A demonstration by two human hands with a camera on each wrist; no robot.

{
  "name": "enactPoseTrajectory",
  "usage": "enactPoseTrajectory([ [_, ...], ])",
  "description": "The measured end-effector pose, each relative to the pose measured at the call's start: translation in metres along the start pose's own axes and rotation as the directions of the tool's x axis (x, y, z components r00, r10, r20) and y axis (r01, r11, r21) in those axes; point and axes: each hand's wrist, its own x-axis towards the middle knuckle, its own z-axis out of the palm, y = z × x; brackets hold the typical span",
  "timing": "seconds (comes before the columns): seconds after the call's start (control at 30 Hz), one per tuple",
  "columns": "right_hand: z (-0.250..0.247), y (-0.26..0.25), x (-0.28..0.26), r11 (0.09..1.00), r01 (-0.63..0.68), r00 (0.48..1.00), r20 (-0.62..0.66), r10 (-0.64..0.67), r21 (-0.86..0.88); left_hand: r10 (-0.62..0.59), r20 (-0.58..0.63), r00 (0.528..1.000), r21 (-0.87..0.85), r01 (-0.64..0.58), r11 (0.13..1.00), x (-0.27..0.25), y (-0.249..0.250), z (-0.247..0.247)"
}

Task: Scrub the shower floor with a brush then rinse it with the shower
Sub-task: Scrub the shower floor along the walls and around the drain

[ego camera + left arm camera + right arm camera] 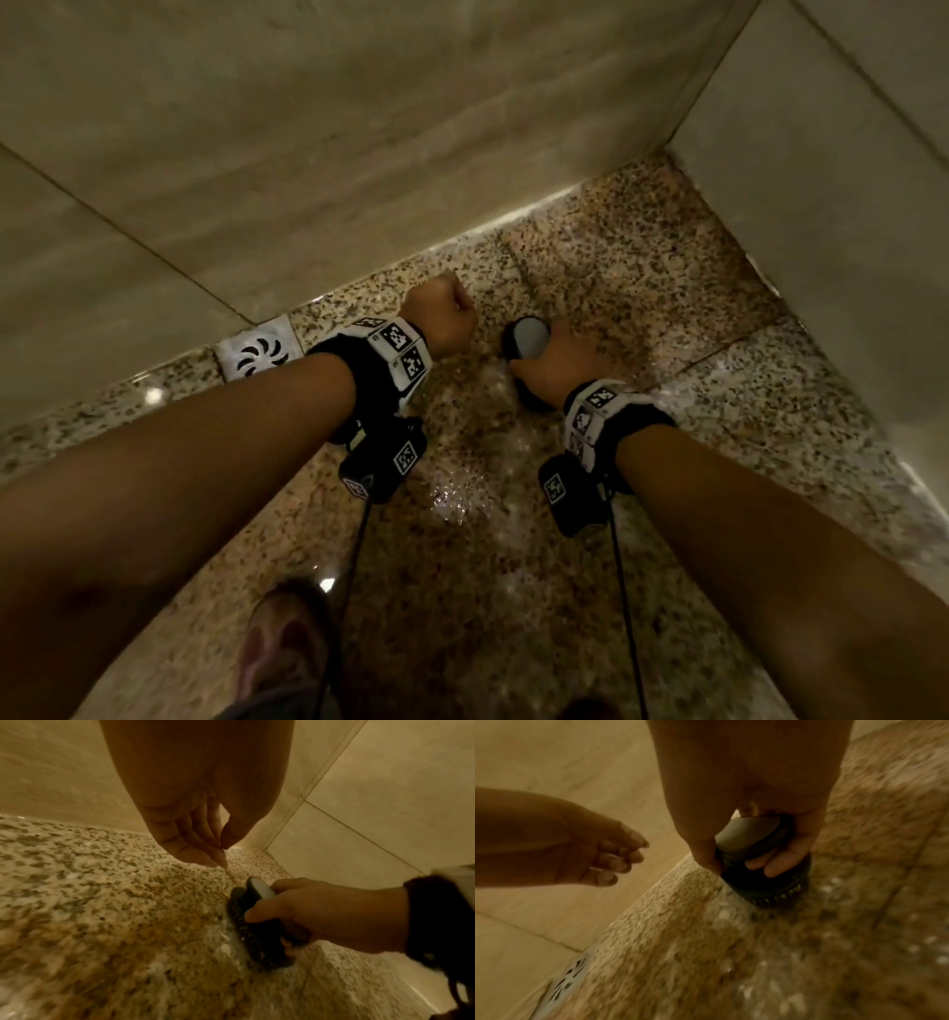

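A round black scrub brush [525, 336] with a grey top stands bristles-down on the speckled granite shower floor [642, 267]. My right hand [557, 362] grips its body from above, thumb on one side and fingers on the other; the right wrist view shows the brush [766, 882] and its bristles on wet stone. White suds [462, 496] lie on the floor just behind the brush. My left hand [445, 314] hovers a little left of the brush, and in the left wrist view the left hand [197, 835] hangs with loosely curled fingers, holding nothing.
Beige tiled walls [359, 128] close in behind and on the right, meeting at a corner. A white square drain cover [259, 353] sits at the wall's foot on the left. A foot in a sandal [287, 647] stands near the bottom. Cables hang from both wristbands.
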Motion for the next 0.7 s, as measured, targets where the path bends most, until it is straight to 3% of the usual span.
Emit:
enactPoseTrajectory([
  [0.13, 0.049, -0.026, -0.029, 0.927, 0.365, 0.924, 0.161, -0.348, -0.089, 0.044, -0.061, 0.997, 0.105, -0.037, 0.994, -0.001, -0.006, -0.002],
  [0.2, 0.037, -0.025, -0.014, 0.939, 0.333, 0.942, 0.084, -0.326, -0.085, 0.046, -0.041, 0.998, 0.125, -0.04, 0.991, -0.007, -0.013, -0.004],
  [0.27, 0.015, -0.017, 0.007, 0.99, 0.139, 0.989, -0.039, -0.14, -0.026, 0.043, -0.019, 0.999, 0.137, -0.04, 0.99, -0.012, -0.022, -0.005],
  [0.3, 0.013, -0.018, 0.009, 0.993, 0.111, 0.992, -0.058, -0.114, -0.05, 0.044, -0.028, 0.999, 0.146, -0.039, 0.989, -0.013, -0.027, -0.006],
  [0.4, 0.039, -0.035, -0.008, 0.919, 0.374, 0.926, 0.103, -0.362, -0.128, 0.07, -0.075, 0.995, 0.176, -0.056, 0.983, -0.018, -0.037, -0.007],
  [0.43, 0.046, -0.036, -0.008, 0.906, 0.404, 0.913, 0.124, -0.389, -0.125, 0.085, -0.078, 0.993, 0.179, -0.07, 0.981, -0.021, -0.042, -0.007],
  [0.57, 0.032, -0.033, -0.001, 0.963, 0.253, 0.962, -0.082, -0.261, -0.093, 0.124, -0.031, 0.992, 0.239, -0.113, 0.964, -0.034, -0.058, -0.011],
  [0.67, 0.062, -0.041, -0.018, 0.924, 0.37, 0.925, 0.129, -0.356, -0.099, 0.174, -0.009, 0.985, 0.291, -0.164, 0.943, -0.038, -0.066, -0.022],
  [0.7, 0.066, -0.041, -0.013, 0.932, 0.353, 0.932, 0.111, -0.344, -0.078, 0.189, 0.027, 0.982, 0.334, -0.187, 0.924, -0.04, -0.069, -0.024],
])
